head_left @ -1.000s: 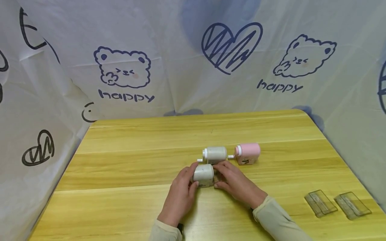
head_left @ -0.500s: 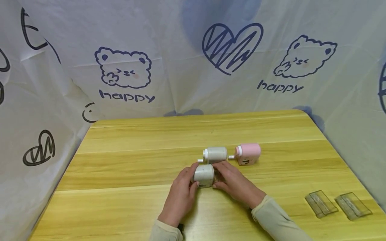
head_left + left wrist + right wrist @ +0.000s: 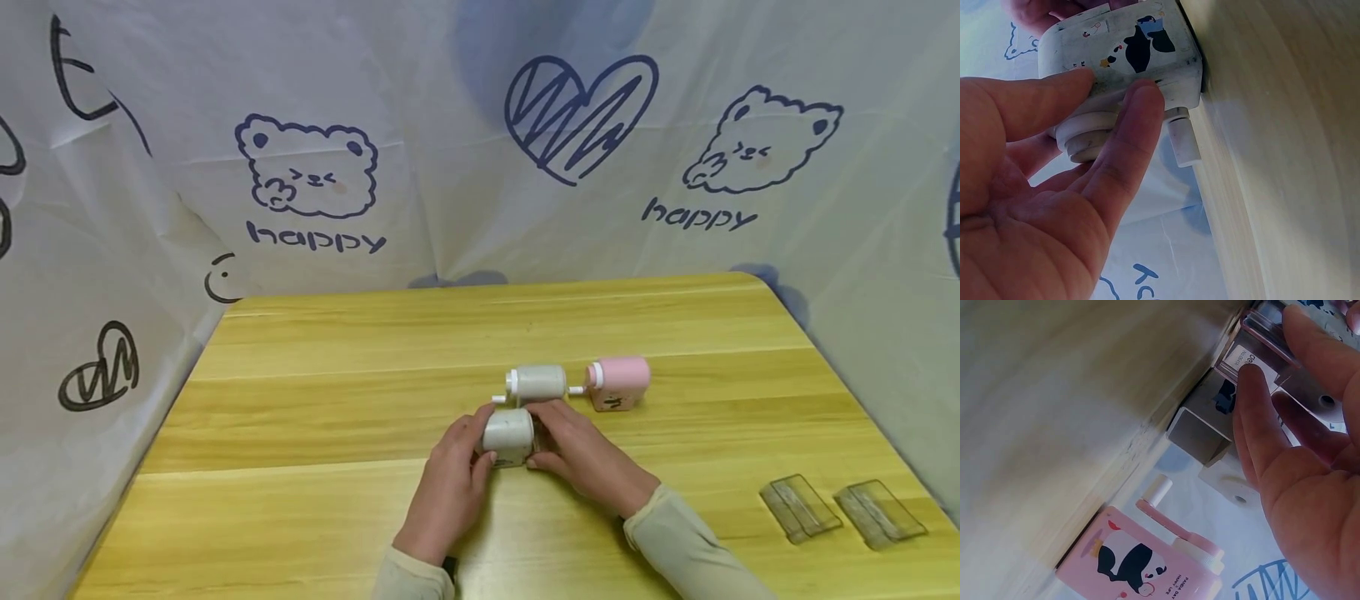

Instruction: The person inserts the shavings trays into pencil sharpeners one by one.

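Observation:
In the head view a white crank pencil sharpener (image 3: pixel 508 429) stands on the table, and my left hand (image 3: pixel 448 492) grips its left end between thumb and fingers. The left wrist view shows its panda print and white crank handle (image 3: pixel 1184 142) below the fingers. My right hand (image 3: pixel 592 458) pinches a clear shavings drawer (image 3: pixel 1266 339) at the sharpener's right end; the drawer is partly in the body, a white label on its face. Right behind stands a grey-white pencil sharpener (image 3: pixel 542 382) with an open drawer slot (image 3: pixel 1200 434).
A pink pencil sharpener (image 3: pixel 621 382) with a panda print stands back right, its crank pointing left. Two clear drawers (image 3: pixel 801 508) lie side by side near the wooden table's (image 3: pixel 300 400) right edge. A printed white cloth (image 3: pixel 435 167) hangs behind the table.
My right hand has moved slightly left, and the clear drawer has slid further into the white pencil sharpener. The left hand keeps its grip in place.

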The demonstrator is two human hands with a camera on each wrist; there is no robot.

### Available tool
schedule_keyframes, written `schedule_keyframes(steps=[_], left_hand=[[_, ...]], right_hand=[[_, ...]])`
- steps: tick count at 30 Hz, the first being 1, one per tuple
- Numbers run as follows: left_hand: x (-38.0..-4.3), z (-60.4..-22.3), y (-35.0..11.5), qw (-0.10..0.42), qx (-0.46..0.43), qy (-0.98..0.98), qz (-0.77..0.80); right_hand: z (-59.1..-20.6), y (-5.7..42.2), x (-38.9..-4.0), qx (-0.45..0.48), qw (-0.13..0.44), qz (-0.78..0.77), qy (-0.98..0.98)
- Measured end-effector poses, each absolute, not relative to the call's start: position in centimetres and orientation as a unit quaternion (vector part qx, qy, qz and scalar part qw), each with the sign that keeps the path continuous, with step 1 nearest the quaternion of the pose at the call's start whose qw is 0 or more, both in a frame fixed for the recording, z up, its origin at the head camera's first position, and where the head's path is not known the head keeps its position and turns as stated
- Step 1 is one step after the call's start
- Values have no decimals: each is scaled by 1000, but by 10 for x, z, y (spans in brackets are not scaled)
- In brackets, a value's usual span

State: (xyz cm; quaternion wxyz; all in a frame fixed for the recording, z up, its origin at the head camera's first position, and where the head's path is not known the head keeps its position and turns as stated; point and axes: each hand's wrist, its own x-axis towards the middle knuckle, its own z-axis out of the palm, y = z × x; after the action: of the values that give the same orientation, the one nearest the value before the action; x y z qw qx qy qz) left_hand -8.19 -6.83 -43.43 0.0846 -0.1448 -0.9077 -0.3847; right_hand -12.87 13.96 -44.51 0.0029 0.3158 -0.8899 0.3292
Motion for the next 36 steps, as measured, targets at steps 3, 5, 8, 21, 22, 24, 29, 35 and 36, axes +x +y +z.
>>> schedule_keyframes(steps=[3, 5, 8, 21, 22, 24, 29, 35, 36], left_hand=[[-82, -434, -69, 81, -146, -907, -387], [-83, -433, -69, 78, -146, -907, -388], [-83, -432, -69, 81, -146, -908, -384], [-81, -433, -68, 82, -142, -906, -390], [-82, -433, -68, 82, -142, -906, -391], [-82, -433, -68, 83, -143, -905, -391], [-82, -433, -68, 83, -144, -905, -392], [-82, -433, -69, 82, -144, -906, -390], [-82, -433, -69, 82, -144, -906, -389]], right_hand=[[-444, 138, -130, 313, 1, 328, -892], [-444, 138, -131, 312, 3, 326, -892], [-443, 138, -131, 313, 5, 324, -893], [-444, 139, -129, 309, -5, 336, -890], [-444, 138, -129, 308, -6, 340, -889], [-444, 138, -129, 306, -8, 344, -888], [-444, 137, -130, 308, -9, 350, -885], [-444, 137, -130, 308, -18, 364, -879], [-444, 137, -130, 306, -21, 369, -877]])
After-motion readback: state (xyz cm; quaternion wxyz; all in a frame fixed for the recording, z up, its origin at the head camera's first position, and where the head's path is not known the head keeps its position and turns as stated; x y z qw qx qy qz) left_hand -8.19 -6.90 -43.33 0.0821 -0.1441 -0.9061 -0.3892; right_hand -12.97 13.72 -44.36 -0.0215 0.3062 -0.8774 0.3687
